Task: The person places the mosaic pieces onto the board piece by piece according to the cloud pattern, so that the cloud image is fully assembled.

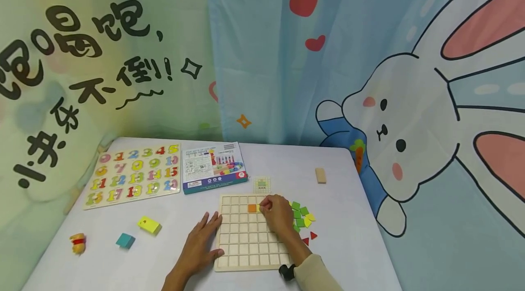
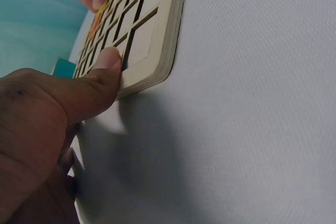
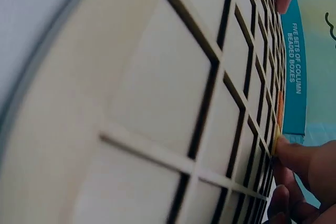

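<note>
Your left hand (image 1: pixel 201 243) is lying flat with fingers spread, its thumb pressing the left edge of the wooden grid board (image 1: pixel 246 245), which is sitting at 6 o'clock on the table (image 1: pixel 361 245). Your right hand (image 1: pixel 278 213) is resting over the board's upper right cells, fingers curled and pinching a yellow tile (image 1: pixel 258 208) just beside the orange tile (image 1: pixel 252 208) already seated in the second row. Loose green and yellow tiles (image 1: pixel 301 216) are lying at the hand's 3 o'clock.

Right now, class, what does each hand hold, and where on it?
Right hand pinches a yellow tile by its edge; left hand presses the grid board's left edge.
</note>
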`<state>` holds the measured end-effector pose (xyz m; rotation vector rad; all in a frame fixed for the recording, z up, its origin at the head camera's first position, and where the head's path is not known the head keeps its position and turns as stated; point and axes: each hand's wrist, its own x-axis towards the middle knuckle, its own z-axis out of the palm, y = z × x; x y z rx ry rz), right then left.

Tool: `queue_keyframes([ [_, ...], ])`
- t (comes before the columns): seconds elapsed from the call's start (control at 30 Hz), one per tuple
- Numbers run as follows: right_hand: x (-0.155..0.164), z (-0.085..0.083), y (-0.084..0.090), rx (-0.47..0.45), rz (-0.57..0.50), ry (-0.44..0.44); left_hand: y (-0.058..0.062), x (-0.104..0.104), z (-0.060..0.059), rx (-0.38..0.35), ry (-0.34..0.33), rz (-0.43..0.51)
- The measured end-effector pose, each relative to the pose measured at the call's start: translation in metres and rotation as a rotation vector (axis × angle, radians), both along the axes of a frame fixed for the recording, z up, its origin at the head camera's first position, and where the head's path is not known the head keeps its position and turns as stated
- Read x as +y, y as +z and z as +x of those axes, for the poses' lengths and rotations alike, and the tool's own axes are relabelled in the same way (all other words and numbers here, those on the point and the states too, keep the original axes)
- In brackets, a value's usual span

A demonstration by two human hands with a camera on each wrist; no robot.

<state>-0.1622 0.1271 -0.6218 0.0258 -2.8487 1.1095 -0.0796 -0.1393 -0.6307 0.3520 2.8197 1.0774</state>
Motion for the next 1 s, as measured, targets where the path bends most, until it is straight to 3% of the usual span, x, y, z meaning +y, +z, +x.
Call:
queue_keyframes([
  [0.2,0.02,0.0,0.006,-0.044,-0.069,0.083,0.0,0.0,0.001,-0.016,0.003,0.0],
  [0.37,0.048,-0.003,0.008,-0.044,-0.09,-0.011,0.0,0.0,0.001,-0.015,0.004,0.005],
  [0.57,0.073,-0.005,0.012,-0.1,-0.006,-0.117,0.0,0.0,0.001,0.006,0.0,0.01],
  [0.77,0.078,-0.008,0.013,-0.14,0.038,-0.087,0.001,-0.001,0.003,0.053,-0.006,0.027],
  [1.0,0.074,-0.013,0.012,-0.183,0.067,-0.071,0.001,-0.001,0.003,0.055,-0.007,0.033],
])
